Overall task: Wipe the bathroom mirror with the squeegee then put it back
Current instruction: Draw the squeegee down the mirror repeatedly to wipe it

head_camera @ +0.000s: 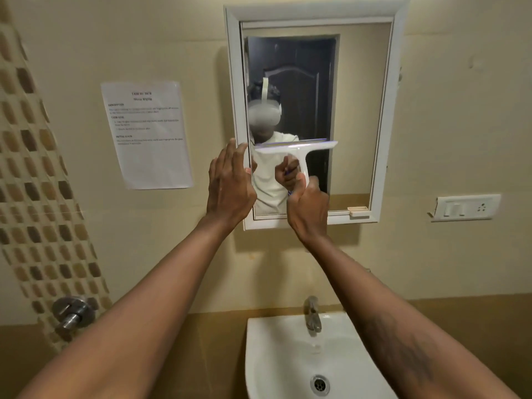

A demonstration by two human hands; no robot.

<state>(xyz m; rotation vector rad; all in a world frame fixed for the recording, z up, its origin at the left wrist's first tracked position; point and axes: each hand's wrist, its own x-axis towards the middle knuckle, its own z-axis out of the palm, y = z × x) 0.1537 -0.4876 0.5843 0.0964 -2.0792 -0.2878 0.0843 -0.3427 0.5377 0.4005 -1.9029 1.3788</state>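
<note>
A white-framed mirror (357, 110) hangs on the beige wall above the sink. The white squeegee (296, 149) lies against the glass about two thirds of the way down, blade level and near the left side. My right hand (309, 210) is closed around its handle from below. Fingers spread, my left hand (230, 182) rests on the left edge of the mirror frame and holds nothing. The glass reflects a person in a white headset and a dark door.
A white sink (276, 358) with a metal tap (312, 313) stands directly below. A printed sheet (146, 133) is taped left of the mirror. A switch plate (465, 207) sits to the right, a wall valve (73, 313) lower left beside a mosaic tile strip.
</note>
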